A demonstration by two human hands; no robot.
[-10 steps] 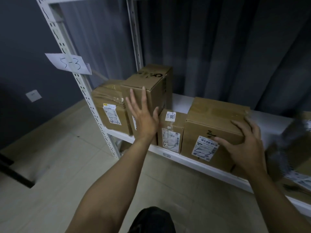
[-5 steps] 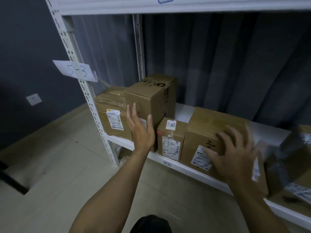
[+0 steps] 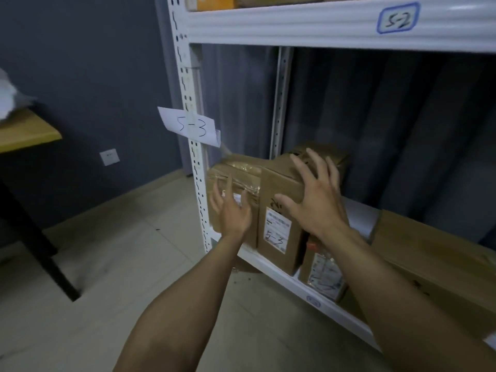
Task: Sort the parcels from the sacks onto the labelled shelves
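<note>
Tall brown cardboard parcel [image 3: 279,210] marked 5-3, upright on white metal shelf [image 3: 335,315] at 4 o'clock from paper 5-3 tag [image 3: 190,127], flanked by left hand [image 3: 232,214] and right hand [image 3: 318,202], fingers [image 3: 300,167] spread, gripping nothing; might tip toward 9 o'clock against tape-wrapped brown carton [image 3: 236,173] if pushed high.

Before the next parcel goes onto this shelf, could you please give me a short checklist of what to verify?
1. Hands free: left hand and right hand open, holding nothing: ok.
2. Writing on shelf tag: reads 5-3: ok.
3. Mark on tall box: 5-3, matching the tag: ok.
4. Label on small box: blurred: cannot tell.
5. Label on taped box: behind the left hand: cannot tell.
6. Room left: bare shelf board shows behind the small box: ok.
</note>
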